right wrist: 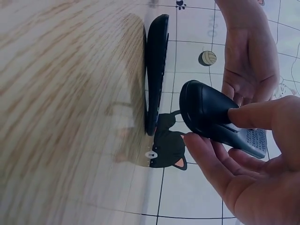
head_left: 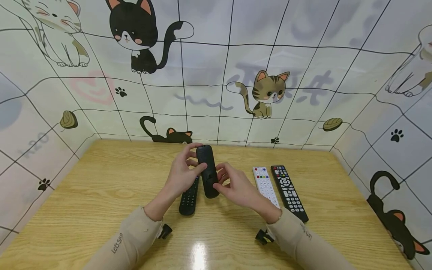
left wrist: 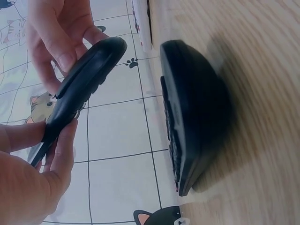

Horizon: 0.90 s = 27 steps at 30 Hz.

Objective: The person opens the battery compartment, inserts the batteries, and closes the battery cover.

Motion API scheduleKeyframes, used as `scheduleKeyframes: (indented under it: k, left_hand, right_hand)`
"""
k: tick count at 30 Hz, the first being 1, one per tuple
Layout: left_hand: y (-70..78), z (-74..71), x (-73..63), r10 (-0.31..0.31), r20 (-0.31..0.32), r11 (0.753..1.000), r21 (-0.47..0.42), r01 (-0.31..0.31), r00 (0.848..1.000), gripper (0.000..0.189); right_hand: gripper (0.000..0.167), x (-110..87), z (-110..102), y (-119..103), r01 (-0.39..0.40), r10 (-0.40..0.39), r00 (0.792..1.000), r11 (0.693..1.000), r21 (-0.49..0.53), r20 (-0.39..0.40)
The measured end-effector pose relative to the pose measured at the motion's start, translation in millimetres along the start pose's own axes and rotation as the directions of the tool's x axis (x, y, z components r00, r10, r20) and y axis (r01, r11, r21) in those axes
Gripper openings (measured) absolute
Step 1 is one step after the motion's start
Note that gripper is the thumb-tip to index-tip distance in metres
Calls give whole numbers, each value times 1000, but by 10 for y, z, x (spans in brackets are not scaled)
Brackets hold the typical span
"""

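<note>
Above the table, both hands hold one black remote control (head_left: 208, 172) with its back turned up toward the head view. The left hand (head_left: 182, 170) grips its far part, thumb across the back and fingers along the edge. My right hand (head_left: 237, 185) pinches the near end between thumb and fingers. In the right wrist view the remote (right wrist: 206, 110) shows its rounded end. A second black remote (head_left: 189, 198) lies on the table just under the left hand; in the left wrist view that remote (left wrist: 192, 112) stands apart from the held one.
A white remote (head_left: 265, 185) and a longer black remote (head_left: 288, 192) lie side by side right of the right hand. The wooden table (head_left: 111, 187) ends at a cat-patterned cloth wall (head_left: 209, 93) behind and on both sides.
</note>
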<state>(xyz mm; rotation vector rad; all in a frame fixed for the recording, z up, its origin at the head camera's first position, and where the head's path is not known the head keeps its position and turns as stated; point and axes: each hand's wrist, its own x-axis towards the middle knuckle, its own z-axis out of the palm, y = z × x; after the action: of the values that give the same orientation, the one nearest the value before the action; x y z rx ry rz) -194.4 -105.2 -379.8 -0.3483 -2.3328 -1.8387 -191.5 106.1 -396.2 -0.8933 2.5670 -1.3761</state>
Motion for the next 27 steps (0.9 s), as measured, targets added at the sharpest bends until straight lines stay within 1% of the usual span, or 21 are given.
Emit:
scheduleKeyframes:
  k: [9,16,21,24,27]
  left_hand:
    - [9,12,9,35,-3,999,9,-35,999,58]
    - [-2,14,8,30,-12,1000,-6,-30,999,57]
    - [-10,13,18,15,-23,1000,-18,-15,1000,58]
    - [-10,12,26,10,-31,1000,-17,-11,999,60]
    - [-6,7,29,7,-35,1000,-17,-8,999,60]
  right_hand:
    - [43,25,-24,-8,-4,4,1000,1000,-6,-6]
    - [44,15,-17,-18,-20,20,999,1000,-3,-25]
    - [41,14,17,-14,-7,6,999,1000,-25,-52]
    - [45,19,40,-28,-3,0,998,999,-39,-61]
    - [53,22,57,-49,-20,16,997,998,-58,-70]
